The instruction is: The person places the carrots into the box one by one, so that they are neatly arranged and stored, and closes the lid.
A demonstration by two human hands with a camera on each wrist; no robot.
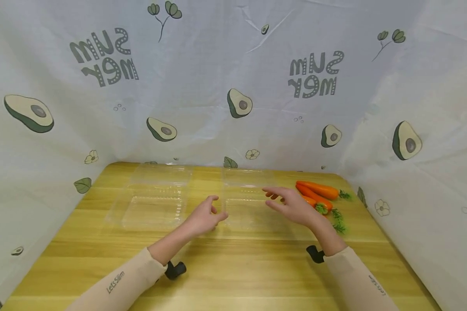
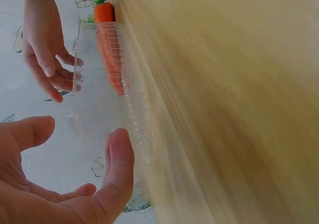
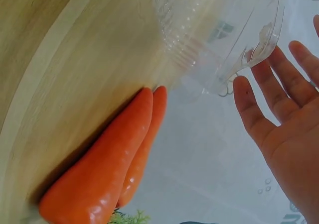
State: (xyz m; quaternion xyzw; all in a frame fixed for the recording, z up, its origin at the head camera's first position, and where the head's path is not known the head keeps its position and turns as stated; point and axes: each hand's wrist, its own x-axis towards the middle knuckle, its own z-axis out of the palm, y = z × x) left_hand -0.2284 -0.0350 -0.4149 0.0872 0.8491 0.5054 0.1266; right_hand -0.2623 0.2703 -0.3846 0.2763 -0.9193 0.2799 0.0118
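Note:
A clear plastic clamshell box (image 1: 243,214) lies on the table with its lid tipped back. My left hand (image 1: 204,218) hovers at its near left corner, thumb and fingers spread apart and holding nothing. Over the box's right side is my right hand (image 1: 293,208), fingers loosely extended. In the right wrist view its fingertips come close to the box's rim (image 3: 271,47); whether they touch it I cannot tell. Several orange carrots (image 1: 321,190) with green tops lie together just right of that hand. Through the box's clear wall, the left wrist view shows a carrot (image 2: 105,47).
A second clear clamshell box (image 1: 151,211), also with its lid back, lies on the left of the wooden table (image 1: 233,268). A white curtain (image 1: 202,86) printed with avocados encloses the table's back and sides.

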